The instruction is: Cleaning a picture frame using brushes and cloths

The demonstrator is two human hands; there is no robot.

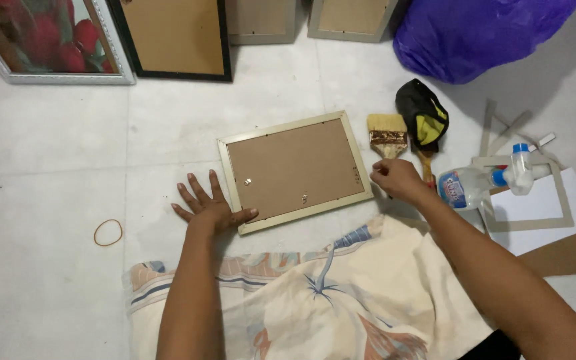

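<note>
A picture frame (295,171) lies face down on the white tiled floor, its brown backing board up and its rim pale cream. My left hand (209,205) rests flat on the floor at the frame's lower left corner, fingers spread, thumb touching the rim. My right hand (396,179) sits at the frame's right edge, fingers curled around the handle of a paintbrush (387,134) with pale bristles and a metal ferrule. The brush's handle is mostly hidden by that hand.
A glue bottle (475,185) lies on its side beside grey card mats and white paper (548,207). A black and yellow cloth (423,115), a purple bag (481,30), a rubber band (108,232) and several frames leaning at the back surround the spot.
</note>
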